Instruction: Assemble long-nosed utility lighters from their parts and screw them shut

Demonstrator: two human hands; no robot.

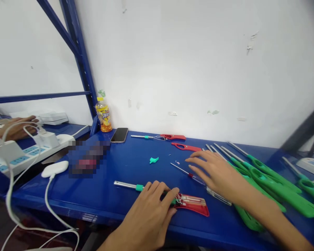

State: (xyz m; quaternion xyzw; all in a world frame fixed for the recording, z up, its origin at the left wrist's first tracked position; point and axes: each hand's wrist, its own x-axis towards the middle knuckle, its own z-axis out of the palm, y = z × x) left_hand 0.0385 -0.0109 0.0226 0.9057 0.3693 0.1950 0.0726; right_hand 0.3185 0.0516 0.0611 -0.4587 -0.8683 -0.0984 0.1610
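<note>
Red plastic long-barrelled lighter, lower centre, gripped by left hand, innards exposed, so looks part-done, unclosed; right hand loose and spread near clear-handled screwdriver, right of centre; red plastic shell piece lies separate above.

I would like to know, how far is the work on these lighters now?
Already done, it seems: the red lighter is open, wires showing. It is in the left hand; the right hand is open near the screwdriver. Probably left: the rear lighter, also open with wires exposed. The green lighters look closed; whether finished or untouched, I cannot tell.
</note>
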